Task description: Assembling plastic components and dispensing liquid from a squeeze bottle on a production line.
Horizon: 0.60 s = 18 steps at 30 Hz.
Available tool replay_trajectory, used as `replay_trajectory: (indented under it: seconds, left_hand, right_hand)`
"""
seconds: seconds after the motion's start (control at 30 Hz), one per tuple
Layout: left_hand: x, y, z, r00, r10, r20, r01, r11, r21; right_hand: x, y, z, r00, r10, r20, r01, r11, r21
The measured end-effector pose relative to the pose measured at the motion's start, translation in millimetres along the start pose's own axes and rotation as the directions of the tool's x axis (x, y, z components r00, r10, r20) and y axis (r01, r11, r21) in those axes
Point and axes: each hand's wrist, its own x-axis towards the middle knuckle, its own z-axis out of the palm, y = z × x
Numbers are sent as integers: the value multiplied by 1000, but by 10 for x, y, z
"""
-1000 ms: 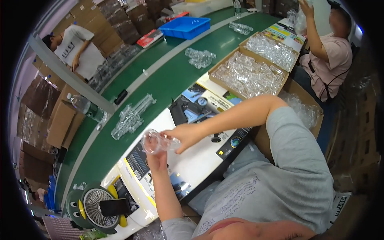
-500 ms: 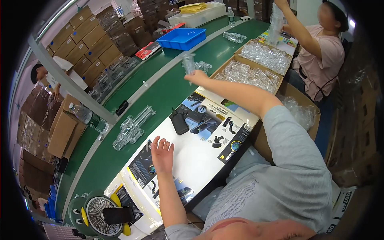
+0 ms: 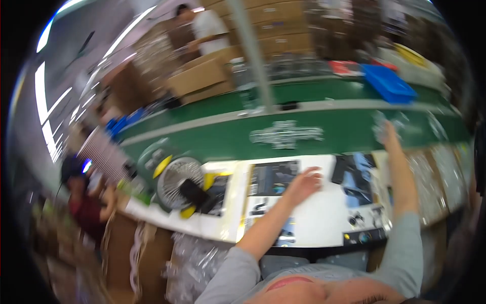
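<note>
Right arm now stretched out to the green conveyor belt point(image 3: 212, 142); view has swung left and blurred.

Since half a second ago the right hand point(image 3: 389, 133) is at a clear plastic piece point(image 3: 380, 125) on the belt; grasp cannot be told through blur, nor its long axis. A longer clear plastic tray point(image 3: 286, 135) lies lengthwise along the belt. Left hand point(image 3: 304, 183) rests open, empty, on the white mat point(image 3: 324, 223).
</note>
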Motion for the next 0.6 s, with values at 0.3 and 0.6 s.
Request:
replay_trajectory:
  seconds: [0.3, 0.6]
  left_hand:
    - [-279, 73, 34, 965, 40, -260, -45, 999, -14]
    - [-263, 108, -7, 976, 28, -216, -46, 996, -82]
  right_hand:
    - [390, 556, 506, 953, 114, -281, -16, 945, 328]
    - [-1416, 736, 854, 917, -135, 376, -59, 885, 462]
